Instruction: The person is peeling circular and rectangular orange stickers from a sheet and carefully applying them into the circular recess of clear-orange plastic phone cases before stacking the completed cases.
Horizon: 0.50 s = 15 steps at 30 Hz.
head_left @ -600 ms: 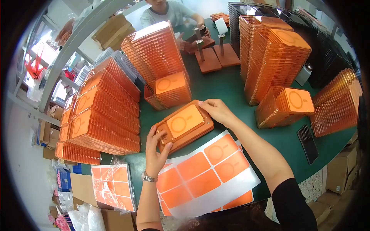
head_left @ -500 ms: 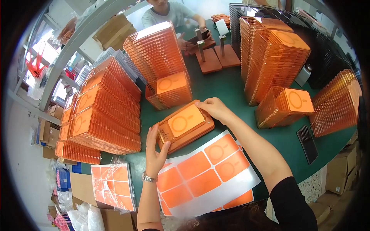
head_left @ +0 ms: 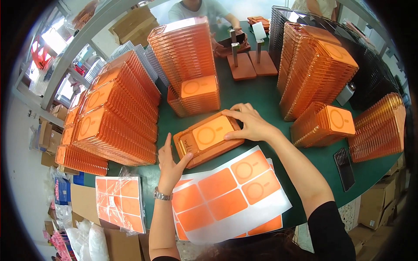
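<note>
In front of me lies a brown-orange block (head_left: 204, 162) with a translucent orange plastic case on it. On the case is a lighter orange sticker (head_left: 212, 132) printed with a ring and a short bar. My right hand (head_left: 252, 125) grips the case's right end, the thumb on the near side and the index finger on the far side. At the left end, my left hand (head_left: 170, 167) has its fingers stretched out beside the block, and its thumb touches the near edge. Just below are sheets of orange stickers (head_left: 224, 193) on white backing.
Tall stacks of orange cases stand at left (head_left: 117, 130), back centre (head_left: 185, 52) and right (head_left: 318, 65). A bagged sticker pack (head_left: 119, 202) lies at lower left and a dark case (head_left: 344, 169) at right. Across the green table, a person handles a dark item behind brown plates with posts (head_left: 241, 67).
The right hand has come further round the case's end, its thumb now showing on the near side. The left fingers have moved slightly away from the block. The whole view has shifted a little.
</note>
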Each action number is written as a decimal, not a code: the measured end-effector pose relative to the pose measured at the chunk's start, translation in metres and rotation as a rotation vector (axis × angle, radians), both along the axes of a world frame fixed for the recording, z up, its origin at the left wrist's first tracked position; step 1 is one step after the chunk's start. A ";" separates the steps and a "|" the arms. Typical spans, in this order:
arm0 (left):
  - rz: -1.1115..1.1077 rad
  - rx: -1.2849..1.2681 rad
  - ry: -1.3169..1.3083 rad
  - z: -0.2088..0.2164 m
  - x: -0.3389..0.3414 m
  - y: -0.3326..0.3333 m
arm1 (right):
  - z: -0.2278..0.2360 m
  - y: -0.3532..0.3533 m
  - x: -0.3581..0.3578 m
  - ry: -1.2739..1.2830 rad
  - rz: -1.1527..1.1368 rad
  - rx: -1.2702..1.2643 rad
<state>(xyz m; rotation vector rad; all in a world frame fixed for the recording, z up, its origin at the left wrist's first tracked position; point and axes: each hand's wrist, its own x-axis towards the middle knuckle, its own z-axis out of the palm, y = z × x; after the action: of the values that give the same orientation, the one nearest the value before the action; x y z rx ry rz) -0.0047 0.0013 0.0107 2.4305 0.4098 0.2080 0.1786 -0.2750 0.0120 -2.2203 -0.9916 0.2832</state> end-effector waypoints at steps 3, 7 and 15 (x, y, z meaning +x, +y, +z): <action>-0.001 0.163 -0.099 -0.009 -0.003 0.003 | 0.001 0.002 -0.004 -0.024 -0.038 -0.017; -0.165 0.168 -0.211 -0.008 0.012 0.010 | 0.008 -0.003 -0.003 -0.256 0.006 -0.057; -0.448 0.273 -0.339 0.005 0.019 0.008 | 0.005 0.046 -0.011 -0.441 0.323 0.140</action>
<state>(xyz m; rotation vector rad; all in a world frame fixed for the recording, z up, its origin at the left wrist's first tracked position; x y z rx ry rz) 0.0147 0.0089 0.0155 2.6082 -0.3333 0.4928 0.1673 -0.2292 0.0170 -2.0290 -1.5603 -0.1423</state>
